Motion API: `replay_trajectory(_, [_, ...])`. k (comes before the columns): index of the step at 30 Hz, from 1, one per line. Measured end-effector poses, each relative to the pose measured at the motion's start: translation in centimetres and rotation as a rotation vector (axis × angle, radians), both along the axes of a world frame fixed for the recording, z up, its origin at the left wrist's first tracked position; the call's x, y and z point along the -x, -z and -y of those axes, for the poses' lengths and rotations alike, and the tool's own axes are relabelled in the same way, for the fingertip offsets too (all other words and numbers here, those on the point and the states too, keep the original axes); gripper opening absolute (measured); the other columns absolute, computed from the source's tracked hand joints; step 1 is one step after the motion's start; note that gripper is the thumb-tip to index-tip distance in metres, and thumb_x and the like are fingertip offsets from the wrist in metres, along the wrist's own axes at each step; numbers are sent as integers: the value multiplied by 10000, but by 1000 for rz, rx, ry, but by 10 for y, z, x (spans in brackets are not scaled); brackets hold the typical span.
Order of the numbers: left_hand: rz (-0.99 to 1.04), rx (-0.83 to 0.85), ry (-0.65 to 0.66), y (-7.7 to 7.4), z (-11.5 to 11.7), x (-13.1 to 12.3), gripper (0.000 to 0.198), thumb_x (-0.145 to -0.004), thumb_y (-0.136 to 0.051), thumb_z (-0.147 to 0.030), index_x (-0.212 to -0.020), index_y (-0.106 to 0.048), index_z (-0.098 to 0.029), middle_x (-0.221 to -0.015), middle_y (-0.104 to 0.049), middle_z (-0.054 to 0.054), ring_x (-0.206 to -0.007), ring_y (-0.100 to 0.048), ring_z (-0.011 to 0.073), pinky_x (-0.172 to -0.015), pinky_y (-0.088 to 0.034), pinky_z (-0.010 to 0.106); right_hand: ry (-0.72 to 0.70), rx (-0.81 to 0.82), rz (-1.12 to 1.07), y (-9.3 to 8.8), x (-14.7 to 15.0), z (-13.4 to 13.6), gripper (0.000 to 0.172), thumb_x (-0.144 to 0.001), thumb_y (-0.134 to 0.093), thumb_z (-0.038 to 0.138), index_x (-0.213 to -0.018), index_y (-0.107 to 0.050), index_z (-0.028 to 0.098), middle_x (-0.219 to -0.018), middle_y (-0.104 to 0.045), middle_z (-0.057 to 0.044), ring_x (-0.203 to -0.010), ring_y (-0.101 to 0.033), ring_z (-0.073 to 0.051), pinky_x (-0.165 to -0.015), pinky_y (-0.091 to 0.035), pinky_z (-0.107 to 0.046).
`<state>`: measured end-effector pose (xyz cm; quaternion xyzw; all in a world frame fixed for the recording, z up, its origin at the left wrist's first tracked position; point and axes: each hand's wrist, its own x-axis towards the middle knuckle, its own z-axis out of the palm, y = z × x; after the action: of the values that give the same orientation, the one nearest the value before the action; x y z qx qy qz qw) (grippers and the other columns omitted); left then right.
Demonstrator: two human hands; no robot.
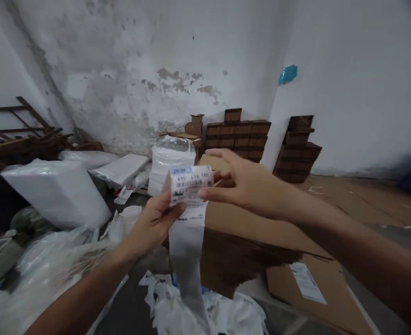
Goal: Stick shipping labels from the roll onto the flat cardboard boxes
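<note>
A roll of printed shipping labels is held up in front of me, its white strip trailing down to a heap of crumpled white paper. My left hand grips the roll from the left, thumb across its lower front. At the right side, my right hand has its thumb against the label face; its other fingers reach partly behind the roll. Below and to the right lie flat stacked cardboard boxes. One cardboard box bears a white label.
White foam blocks and clear plastic wrap lie at left. Brown cartons are stacked along the peeling wall, with another carton stack to the right. Wooden frames lean in the far left corner.
</note>
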<state>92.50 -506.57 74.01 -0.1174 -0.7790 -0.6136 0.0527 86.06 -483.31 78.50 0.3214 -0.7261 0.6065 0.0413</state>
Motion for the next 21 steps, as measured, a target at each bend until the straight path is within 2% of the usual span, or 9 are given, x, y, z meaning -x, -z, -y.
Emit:
replay_trajectory(3, [94,52,52,-6,9,-2,293,-774,-743,-280,-1040,-761,-160,-1142,-752,89,-1140,-647,323,-1020,-484,397,-54,-72,-13,-3,-5,33,179,-745,-770,222,-896,-683,184,-753,-679,13,-716,-661,-149,-689,-539,-292])
replay_trajectory(5, [205,-77,55,-12,13,-3,336,-702,-804,-307,-1006,-771,-168,-1087,-770,79,-1107,-666,319,-980,-512,375,-16,-75,17,3,-7,36,65,-787,-708,191,-837,-667,184,-789,-692,16,-741,-663,-135,-690,-536,-276])
replay_trajectory(7, [371,-312,54,-20,12,-3,455,-697,-776,-496,-995,-773,-153,-1079,-770,101,-1103,-671,327,-919,-548,366,40,-42,15,14,-13,38,53,-808,-680,171,-849,-659,198,-804,-692,29,-757,-659,-120,-710,-539,-265])
replay_trajectory(9, [546,-546,17,-28,7,0,567,-798,-592,-621,-970,-771,-111,-1056,-768,140,-1060,-691,322,-834,-581,357,79,-19,-24,26,-23,46,93,-841,-648,156,-905,-667,221,-836,-697,32,-795,-661,-119,-746,-543,-269])
replay_trajectory(12, [653,-668,-43,-34,-2,15,439,-923,-442,-382,-924,-754,-72,-967,-775,147,-928,-729,272,-758,-591,319,75,-77,-195,36,-44,52,160,-887,-583,118,-948,-677,233,-961,-700,1,-952,-658,-145,-833,-534,-296])
replay_trajectory(15, [564,-678,-124,-28,-1,38,343,-930,-417,-213,-955,-721,-57,-913,-770,130,-904,-728,237,-811,-578,299,123,-123,-310,20,-54,30,143,-892,-574,111,-845,-663,213,-945,-663,-15,-946,-633,-150,-824,-511,-287])
replay_trajectory(18, [397,-766,-326,-17,15,58,281,-902,-407,-121,-903,-686,-83,-800,-752,95,-842,-716,181,-848,-569,288,285,150,-230,0,-33,-15,65,-900,-622,270,-865,-613,216,-833,-608,10,-789,-595,-119,-740,-481,-257])
replay_trajectory(20, [306,-729,-403,-10,25,62,202,-846,-464,-100,-853,-665,-120,-773,-744,57,-789,-699,159,-813,-575,279,439,264,-147,6,-2,-41,195,-863,-654,385,-852,-560,214,-781,-573,15,-728,-567,-121,-699,-463,-258])
replay_trajectory(21, [279,-634,-389,-7,28,61,161,-828,-502,-128,-838,-662,-138,-775,-746,42,-767,-693,159,-778,-578,273,500,211,-102,16,14,-49,248,-826,-678,419,-826,-542,211,-767,-568,7,-737,-570,-138,-705,-467,-273])
